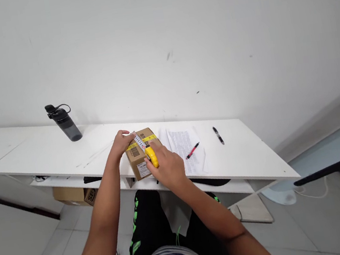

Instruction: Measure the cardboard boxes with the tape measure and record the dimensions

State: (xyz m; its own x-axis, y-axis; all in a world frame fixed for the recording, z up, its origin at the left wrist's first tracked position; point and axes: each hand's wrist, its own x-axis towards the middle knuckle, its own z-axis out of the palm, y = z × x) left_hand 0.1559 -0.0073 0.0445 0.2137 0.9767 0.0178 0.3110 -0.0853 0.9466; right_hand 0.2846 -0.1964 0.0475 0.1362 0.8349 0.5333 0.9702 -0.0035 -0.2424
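Observation:
A small brown cardboard box [134, 162] with yellow tape round it sits at the front edge of the white desk, barcodes and a white label on its faces. Across its top runs the white, numbered blade of a yellow tape measure [152, 157]. My right hand [170, 166] is closed round the tape measure's case, at the near side of the box top. At the far left edge of the box, my left hand [122, 144] holds the blade's end against the cardboard; its fingertips are partly hidden.
Printed papers [180, 143] lie right of the box, with a red-and-black pen [192, 150] on them. Farther right is a black pen [218, 135]. A dark water bottle [66, 125] stands at the back left. Another cardboard box [71, 195] is under the desk [240, 151].

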